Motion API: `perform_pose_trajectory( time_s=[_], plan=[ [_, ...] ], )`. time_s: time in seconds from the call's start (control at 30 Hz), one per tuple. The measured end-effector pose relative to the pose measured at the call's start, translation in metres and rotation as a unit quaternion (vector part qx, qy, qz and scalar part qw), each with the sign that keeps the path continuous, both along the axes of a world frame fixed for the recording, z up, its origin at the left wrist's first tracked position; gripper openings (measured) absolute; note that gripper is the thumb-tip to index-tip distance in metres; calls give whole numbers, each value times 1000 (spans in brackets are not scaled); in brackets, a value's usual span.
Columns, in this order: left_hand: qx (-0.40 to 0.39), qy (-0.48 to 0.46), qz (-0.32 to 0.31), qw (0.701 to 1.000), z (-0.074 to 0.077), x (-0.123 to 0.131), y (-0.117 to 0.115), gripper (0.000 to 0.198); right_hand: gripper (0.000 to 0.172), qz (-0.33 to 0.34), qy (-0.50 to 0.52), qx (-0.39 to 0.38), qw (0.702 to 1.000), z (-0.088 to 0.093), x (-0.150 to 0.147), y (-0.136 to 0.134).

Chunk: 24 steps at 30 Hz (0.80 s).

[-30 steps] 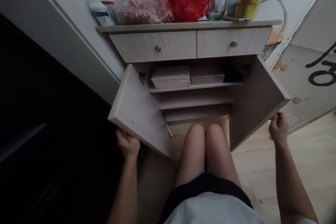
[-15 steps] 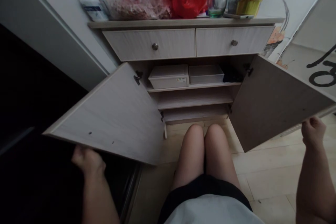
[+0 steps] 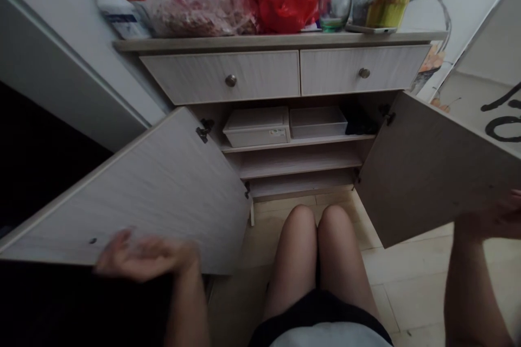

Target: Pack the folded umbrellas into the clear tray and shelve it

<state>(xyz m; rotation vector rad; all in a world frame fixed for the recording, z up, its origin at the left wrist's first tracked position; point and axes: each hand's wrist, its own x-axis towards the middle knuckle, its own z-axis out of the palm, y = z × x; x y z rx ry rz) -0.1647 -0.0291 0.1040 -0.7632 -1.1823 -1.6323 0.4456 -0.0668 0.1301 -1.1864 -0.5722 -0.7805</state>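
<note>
Pale woodgrain left cabinet door (image 3: 122, 200) and right cabinet door (image 3: 427, 173) stand wide open, the blurred left hand (image 3: 144, 255) spread open, fingers apart, at the first's lower edge, the right hand (image 3: 486, 217) too blurred to judge beneath the second, both clear of the white plastic storage box (image 3: 256, 127) on the shelf (image 3: 301, 165).

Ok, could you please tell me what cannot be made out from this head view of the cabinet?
In the head view:
- left hand: motion blur smears the fingers
- right hand: cut off by the right edge
- dark item on the shelf: too dark to identify
- red plastic bag: cut off by the top edge
- white box: lid hides its contents
</note>
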Motion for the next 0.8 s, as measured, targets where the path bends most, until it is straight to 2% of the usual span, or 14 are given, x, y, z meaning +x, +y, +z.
perform_pose_trajectory(
  time_s=[0.03,0.1,0.17,0.2,0.27,0.37,0.47,0.53,0.67,0.8],
  plan=[
    [-46,42,-53,997,6,19,19,37,33,-13,-59,33,998,6,-18,13],
    [-209,137,-178,952,19,59,67,33,25,102,-156,-106,977,15,-51,49],
    [-339,198,-275,878,31,101,119,30,27,215,-195,-240,926,18,-76,96],
    [-393,220,-295,843,36,121,144,29,29,247,-201,-289,903,17,-85,122],
    [-491,263,-303,773,45,155,188,27,31,261,-207,-383,862,13,-95,175],
    [-582,316,-271,698,57,192,233,29,38,209,-214,-536,790,9,-101,242],
    [-617,342,-225,672,64,212,260,34,42,158,-234,-641,714,9,-104,283],
    [-629,348,-197,667,64,220,272,37,40,143,-247,-672,683,10,-106,297],
    [-636,355,-181,661,55,226,290,41,39,132,-257,-694,659,9,-103,312],
    [-618,346,-225,669,45,225,302,42,40,151,-269,-694,651,6,-96,319]
  ],
)
